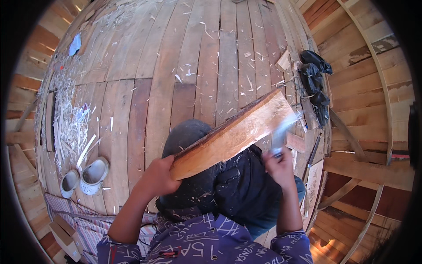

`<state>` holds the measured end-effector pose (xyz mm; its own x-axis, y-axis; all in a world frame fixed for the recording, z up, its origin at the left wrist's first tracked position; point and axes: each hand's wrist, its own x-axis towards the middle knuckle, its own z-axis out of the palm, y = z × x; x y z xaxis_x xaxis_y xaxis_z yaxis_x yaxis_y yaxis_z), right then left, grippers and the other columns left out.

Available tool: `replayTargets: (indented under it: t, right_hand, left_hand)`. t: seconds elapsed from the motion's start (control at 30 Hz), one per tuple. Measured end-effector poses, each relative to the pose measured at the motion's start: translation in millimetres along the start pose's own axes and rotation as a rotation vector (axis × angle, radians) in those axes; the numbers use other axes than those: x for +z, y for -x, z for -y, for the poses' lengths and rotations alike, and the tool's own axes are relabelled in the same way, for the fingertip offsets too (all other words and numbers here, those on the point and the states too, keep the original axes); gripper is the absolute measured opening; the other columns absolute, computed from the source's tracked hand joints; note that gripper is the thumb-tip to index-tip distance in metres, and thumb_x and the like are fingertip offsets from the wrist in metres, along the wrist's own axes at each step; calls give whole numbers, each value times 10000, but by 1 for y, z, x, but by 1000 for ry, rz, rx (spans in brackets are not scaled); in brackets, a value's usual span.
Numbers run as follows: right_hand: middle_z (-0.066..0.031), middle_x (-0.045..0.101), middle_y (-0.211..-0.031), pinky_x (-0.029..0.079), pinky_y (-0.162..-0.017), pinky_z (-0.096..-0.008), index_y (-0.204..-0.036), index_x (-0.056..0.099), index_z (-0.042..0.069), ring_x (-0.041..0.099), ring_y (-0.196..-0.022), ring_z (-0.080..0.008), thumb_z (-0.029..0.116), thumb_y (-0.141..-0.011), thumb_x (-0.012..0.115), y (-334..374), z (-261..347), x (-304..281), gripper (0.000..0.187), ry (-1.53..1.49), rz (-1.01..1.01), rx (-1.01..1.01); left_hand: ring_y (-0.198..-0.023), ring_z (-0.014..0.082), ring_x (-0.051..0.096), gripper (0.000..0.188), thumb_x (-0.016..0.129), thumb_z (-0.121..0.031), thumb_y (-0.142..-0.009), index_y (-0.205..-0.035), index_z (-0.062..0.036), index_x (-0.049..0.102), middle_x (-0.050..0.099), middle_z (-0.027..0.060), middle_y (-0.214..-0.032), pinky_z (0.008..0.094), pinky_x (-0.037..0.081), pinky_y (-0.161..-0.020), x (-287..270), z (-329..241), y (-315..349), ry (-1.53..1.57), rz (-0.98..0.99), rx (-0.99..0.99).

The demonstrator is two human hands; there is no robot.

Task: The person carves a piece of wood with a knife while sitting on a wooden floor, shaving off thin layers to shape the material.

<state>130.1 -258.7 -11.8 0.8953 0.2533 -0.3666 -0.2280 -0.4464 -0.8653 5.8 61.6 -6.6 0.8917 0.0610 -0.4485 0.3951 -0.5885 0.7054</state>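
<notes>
My left hand (pixel 163 176) is closed around the near left end of a thick slab of wood (pixel 233 136). The slab slants up to the right across my lap, with a dark bark-like strip along its upper edge and a pale, rough-cut face. In my right hand (pixel 280 166) is a knife (pixel 283 127), its blade pointing up beside the slab's far right end. Motion smears the blade, so its exact shape and whether it touches the wood cannot be made out. The knife's handle is mostly hidden in my fist.
Wood shavings (pixel 72 123) litter the plank floor (pixel 162 88), thickest at the left. A pair of pale clogs (pixel 94 170) stands at the lower left, near a striped mat (pixel 88 220) and a cardboard box (pixel 66 237). Black plastic (pixel 313 79) and wood offcuts (pixel 283 60) lie along the right wall.
</notes>
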Motion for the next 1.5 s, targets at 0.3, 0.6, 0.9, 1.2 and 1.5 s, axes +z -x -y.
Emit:
replayTargets:
  t: [0.3,0.6,0.9,1.2,1.5]
  right_hand:
    - [-38,537,-598,422,-464,-251,-842,511,19,535,-491,-73,31,-867,634,-4,9,7,126,-338,-73,29]
    - [26,549,-657,405,-517,-175,-857,583,25,538,-599,-46,8,-859,666,1,-8,27,85,-129,32,-113]
    - [32,479,-718,389,-625,-213,-803,488,47,451,-693,-38,-16,-835,639,4,5,32,166,112,245,-86]
    - [36,428,-582,293,-320,-205,-966,429,119,424,-387,-42,6,-860,650,20,13,21,269,-402,377,149]
    - [21,518,-674,373,-498,-189,-936,586,5,462,-574,-38,53,-856,674,4,8,26,129,137,-12,-204]
  left_hand:
    - [-772,406,653,469,668,-116,-588,-995,102,582,619,281,-760,388,517,-685,1,4,-4,-3,16,22]
    - [-754,398,655,482,672,-112,-583,-1011,91,582,619,282,-761,385,516,-674,3,5,-4,19,-2,46]
    - [-760,422,637,493,671,-127,-593,-1029,85,583,613,285,-763,415,516,-690,3,5,-3,4,-19,17]
    - [-798,439,626,458,662,-129,-607,-1008,79,586,616,295,-788,430,514,-717,-3,-1,-4,16,25,30]
    - [-785,434,631,467,652,-115,-598,-1014,85,584,619,290,-789,415,511,-702,0,4,-2,-24,2,17]
